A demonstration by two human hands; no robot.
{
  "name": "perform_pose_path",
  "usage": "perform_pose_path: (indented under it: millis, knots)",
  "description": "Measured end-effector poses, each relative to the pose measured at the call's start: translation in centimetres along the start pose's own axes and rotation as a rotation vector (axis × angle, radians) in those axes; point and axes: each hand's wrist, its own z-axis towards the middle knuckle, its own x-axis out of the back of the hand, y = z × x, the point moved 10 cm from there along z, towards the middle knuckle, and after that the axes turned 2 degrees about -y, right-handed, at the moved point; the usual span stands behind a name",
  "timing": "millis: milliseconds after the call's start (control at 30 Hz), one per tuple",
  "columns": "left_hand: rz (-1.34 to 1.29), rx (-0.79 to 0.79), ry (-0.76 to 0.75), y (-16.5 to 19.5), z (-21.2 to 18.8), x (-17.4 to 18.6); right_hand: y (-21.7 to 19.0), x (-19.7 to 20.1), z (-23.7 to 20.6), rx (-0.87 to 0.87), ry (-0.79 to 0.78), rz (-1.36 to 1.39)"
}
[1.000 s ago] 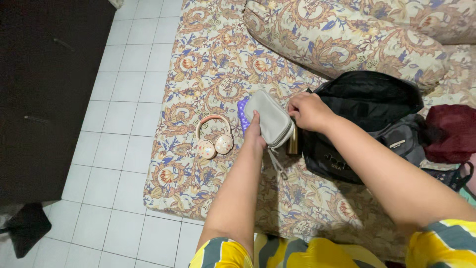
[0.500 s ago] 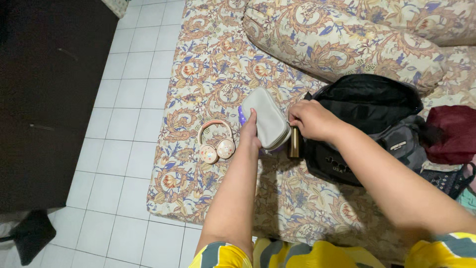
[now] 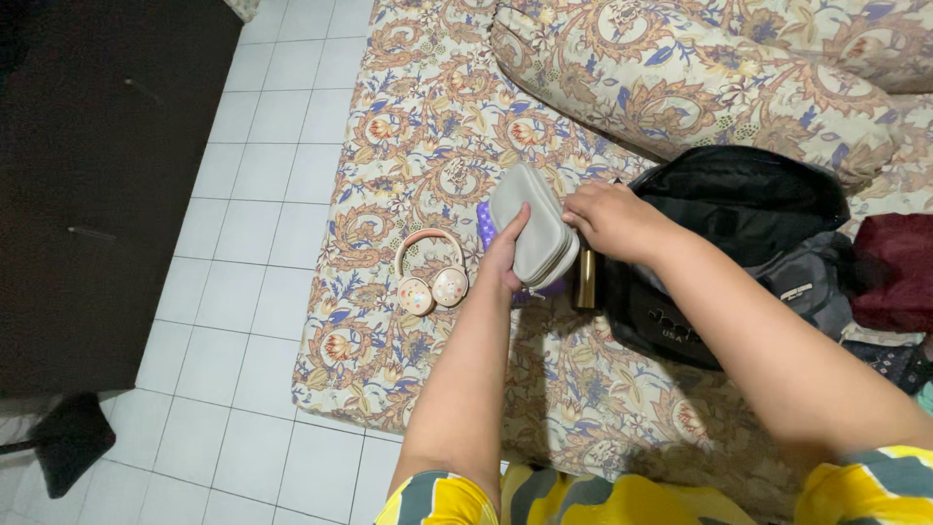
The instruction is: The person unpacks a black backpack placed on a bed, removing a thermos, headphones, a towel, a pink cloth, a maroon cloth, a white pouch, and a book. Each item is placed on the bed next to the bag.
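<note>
The bed (image 3: 428, 126) with its paisley sheet carries everything here, and a large pillow (image 3: 680, 78) in the same print lies along its far side. Beside the pillow a black backpack (image 3: 748, 199) lies with its mouth gaping; what is inside cannot be made out in the dark opening. A maroon bag (image 3: 899, 272) sits just beyond it at the right edge. A grey zipped pouch (image 3: 535, 224) is held tilted just left of the backpack's mouth, above a purple dotted thing (image 3: 484, 219) that is mostly hidden under it. A slim bronze cylinder (image 3: 585, 287) stands against the backpack, below the pouch. Pink headphones (image 3: 431, 272) lie flat on the sheet, near the pouch's left.

Against half a second ago, the pouch sits a little higher and nearer the opening, the right hand covers more of its upper corner, and the headphones and backpack lie as they did.

The left hand (image 3: 505, 258) reaches up from below, forearm straight, its grip closed along the pouch's lower left edge with the thumb on the face. The right hand (image 3: 607, 219) comes across from the right, wrist bent down, its grip pinching the pouch's upper right end at the backpack's rim.
</note>
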Motion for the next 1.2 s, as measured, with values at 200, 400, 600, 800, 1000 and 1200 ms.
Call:
perform_pose_path:
  millis: [200, 400, 600, 800, 1000, 1200]
  knots:
    - [-0.059, 0.044, 0.03, 1.2, 0.5, 1.4, -1.5, 2.3, 0.1, 0.127, 0.073, 0.081]
    - [-0.064, 0.023, 0.062, 2.3, 0.4, 2.9, -2.1, 2.4, -0.1, 0.126, 0.1, 0.126]
    - [0.05, -0.123, 0.144, 2.4, -1.3, 4.1, 1.2, -1.7, -1.1, -0.068, 0.039, 0.175]
    - [0.627, -0.211, 0.537, 3.5, -6.1, 9.5, 4.0, -11.0, -6.1, -0.189, -0.217, 0.221]
    - [1.217, -0.04, 0.788, 3.1, -9.7, 17.7, 11.0, -12.7, -11.2, -0.358, -0.19, 0.115]
    - [1.415, -0.075, 0.971, 2.1, -8.7, 19.9, 20.6, -7.7, -17.3, -0.549, 0.11, -0.047]
